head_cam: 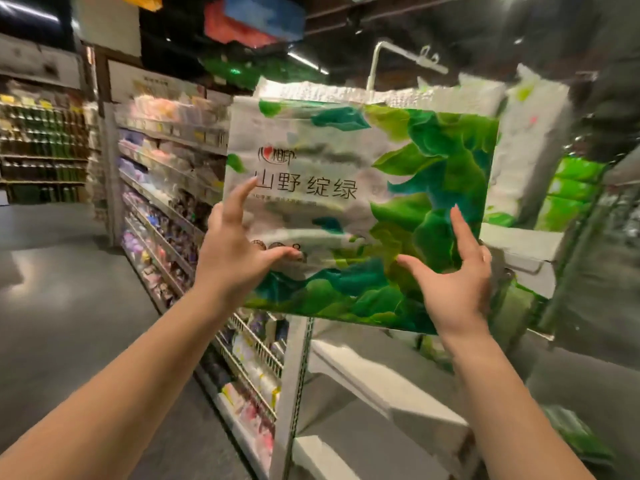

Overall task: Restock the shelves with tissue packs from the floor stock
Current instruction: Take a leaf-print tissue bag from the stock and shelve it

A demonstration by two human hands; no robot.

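Note:
A large tissue pack (360, 188), white and green with leaf print and black lettering, stands upright at chest height in front of me. My left hand (239, 251) spreads against its lower left face, fingers straight, thumb on the print. My right hand (453, 278) presses its lower right face with straight, spread fingers. Behind it stand more packs of the same kind (530, 133) on an upper shelf. Whether the front pack rests on the shelf is hidden.
A white shelf (519, 251) juts out at right, with lower white shelves (391, 386) beneath and a perforated upright post (294, 382). Green packs (571, 192) fill the far right. Stocked aisle shelves (166, 188) run along the left beside grey floor (62, 306).

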